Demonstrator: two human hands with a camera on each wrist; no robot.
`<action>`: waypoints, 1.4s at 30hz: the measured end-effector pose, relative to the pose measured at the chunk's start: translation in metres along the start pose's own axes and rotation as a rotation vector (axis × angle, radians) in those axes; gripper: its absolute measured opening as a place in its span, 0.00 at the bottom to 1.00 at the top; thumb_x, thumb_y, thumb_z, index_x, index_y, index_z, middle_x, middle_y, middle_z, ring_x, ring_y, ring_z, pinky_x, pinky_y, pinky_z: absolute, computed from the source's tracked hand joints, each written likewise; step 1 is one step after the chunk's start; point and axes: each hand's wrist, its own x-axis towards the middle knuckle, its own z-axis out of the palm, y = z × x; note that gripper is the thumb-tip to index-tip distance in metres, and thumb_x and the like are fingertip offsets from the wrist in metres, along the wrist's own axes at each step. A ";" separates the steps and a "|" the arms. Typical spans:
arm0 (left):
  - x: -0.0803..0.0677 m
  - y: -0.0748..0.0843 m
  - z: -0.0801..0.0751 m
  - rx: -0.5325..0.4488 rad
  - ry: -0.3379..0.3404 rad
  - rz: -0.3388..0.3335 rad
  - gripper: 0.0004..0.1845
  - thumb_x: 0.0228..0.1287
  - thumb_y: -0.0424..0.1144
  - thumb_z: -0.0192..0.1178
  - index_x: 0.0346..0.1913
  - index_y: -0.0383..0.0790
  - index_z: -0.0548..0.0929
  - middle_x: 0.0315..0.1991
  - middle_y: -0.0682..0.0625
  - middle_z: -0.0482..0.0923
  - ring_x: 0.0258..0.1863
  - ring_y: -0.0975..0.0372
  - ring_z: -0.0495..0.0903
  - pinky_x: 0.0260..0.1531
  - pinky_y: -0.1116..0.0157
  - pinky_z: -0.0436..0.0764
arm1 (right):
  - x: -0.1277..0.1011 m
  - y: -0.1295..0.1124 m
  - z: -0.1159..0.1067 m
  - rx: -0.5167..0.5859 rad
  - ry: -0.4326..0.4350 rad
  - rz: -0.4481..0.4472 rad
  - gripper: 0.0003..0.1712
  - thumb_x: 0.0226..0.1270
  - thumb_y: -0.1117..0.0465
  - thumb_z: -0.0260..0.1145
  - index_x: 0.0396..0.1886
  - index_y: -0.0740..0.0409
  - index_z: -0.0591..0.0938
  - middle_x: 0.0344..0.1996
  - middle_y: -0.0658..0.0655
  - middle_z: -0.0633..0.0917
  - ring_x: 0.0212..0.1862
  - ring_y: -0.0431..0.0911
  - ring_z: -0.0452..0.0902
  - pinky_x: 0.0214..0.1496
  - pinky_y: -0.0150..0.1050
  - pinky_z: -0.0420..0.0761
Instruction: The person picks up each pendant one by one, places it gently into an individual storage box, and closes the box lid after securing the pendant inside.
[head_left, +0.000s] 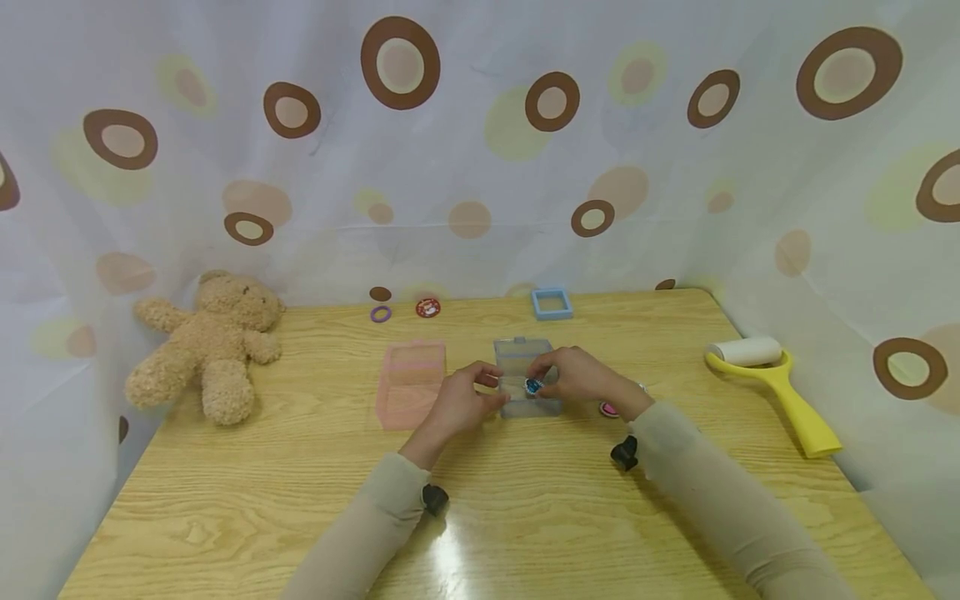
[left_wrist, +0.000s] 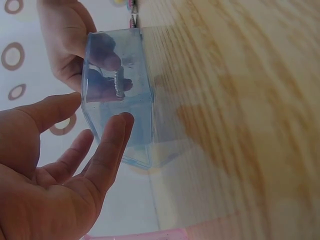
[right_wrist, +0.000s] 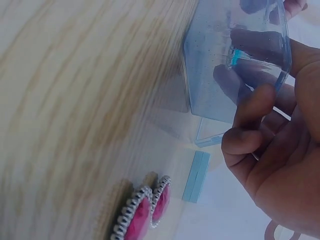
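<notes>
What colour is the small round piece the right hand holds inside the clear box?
Blue, with a silvery rim; the round piece shows best in the head view.

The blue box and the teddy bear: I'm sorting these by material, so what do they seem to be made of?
The box looks like clear, blue-tinted hard plastic with a glossy finish: fingers show through its walls in both wrist views. The bear looks like tan plush fabric, its surface fuzzy and matte. The filling cannot be seen.
</notes>
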 end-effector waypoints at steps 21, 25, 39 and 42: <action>0.001 0.003 0.000 0.005 0.003 -0.017 0.20 0.64 0.40 0.68 0.58 0.39 0.81 0.52 0.40 0.84 0.47 0.48 0.87 0.41 0.57 0.85 | -0.009 0.003 -0.012 0.107 0.019 0.021 0.18 0.66 0.57 0.70 0.54 0.55 0.84 0.47 0.53 0.87 0.48 0.49 0.83 0.49 0.46 0.83; 0.001 0.004 0.000 0.003 0.003 -0.012 0.20 0.64 0.39 0.68 0.58 0.39 0.81 0.52 0.40 0.84 0.46 0.48 0.87 0.41 0.57 0.86 | -0.013 0.006 -0.017 0.120 0.033 0.010 0.18 0.67 0.59 0.69 0.55 0.55 0.84 0.48 0.55 0.87 0.44 0.45 0.83 0.48 0.44 0.83; 0.000 0.005 -0.001 0.019 0.004 -0.015 0.21 0.63 0.39 0.68 0.58 0.39 0.81 0.51 0.41 0.84 0.47 0.49 0.87 0.40 0.59 0.85 | -0.033 0.021 -0.039 0.130 0.172 0.036 0.14 0.66 0.59 0.70 0.51 0.53 0.85 0.42 0.52 0.87 0.28 0.42 0.76 0.32 0.36 0.76; 0.000 0.004 -0.001 0.023 0.005 -0.017 0.21 0.63 0.40 0.68 0.58 0.39 0.81 0.51 0.41 0.84 0.47 0.49 0.87 0.39 0.59 0.85 | -0.039 0.027 -0.042 0.146 0.186 0.065 0.14 0.66 0.57 0.71 0.50 0.53 0.85 0.41 0.52 0.87 0.29 0.43 0.76 0.32 0.37 0.77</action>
